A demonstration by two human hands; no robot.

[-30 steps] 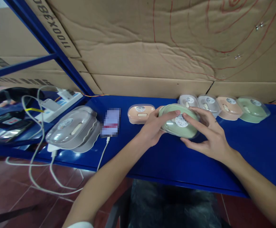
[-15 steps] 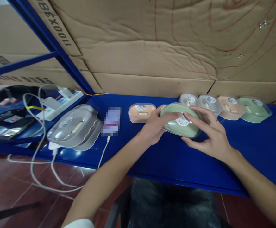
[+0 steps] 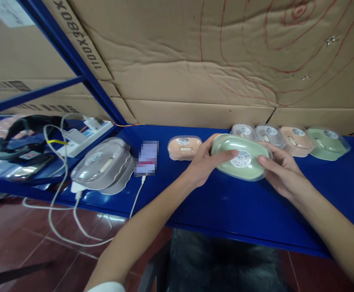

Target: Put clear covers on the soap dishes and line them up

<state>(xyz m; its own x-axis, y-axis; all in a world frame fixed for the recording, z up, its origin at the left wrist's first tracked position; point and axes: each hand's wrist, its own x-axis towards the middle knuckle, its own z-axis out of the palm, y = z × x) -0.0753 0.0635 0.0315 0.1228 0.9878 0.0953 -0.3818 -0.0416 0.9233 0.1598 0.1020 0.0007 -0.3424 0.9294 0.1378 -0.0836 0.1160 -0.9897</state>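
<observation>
Between my two hands, above the blue table, is a green plastic box (image 3: 240, 168) with a clear lid and a round printed label on top. My left hand (image 3: 203, 160) grips its left end, thumb lying on the lid at the label's edge. Around the right end is my right hand (image 3: 283, 168), its thumb pressed on the lid and the other fingers partly hidden behind the box. Just left of my left hand sits a peach box (image 3: 184, 149) of the same sort.
Along the cardboard wall stand two grey boxes (image 3: 270, 136), a peach box (image 3: 297, 142) and a green box (image 3: 327, 144). On the left are stacked grey boxes (image 3: 100, 164), a phone (image 3: 147, 158) on a cable, a power strip (image 3: 87, 138) and loose white cables. A chair (image 3: 222, 259) stands below the table edge.
My right hand's fingers have moved off the label to the box's right end. The box's label side now shows more fully. The whole view has shifted slightly.
</observation>
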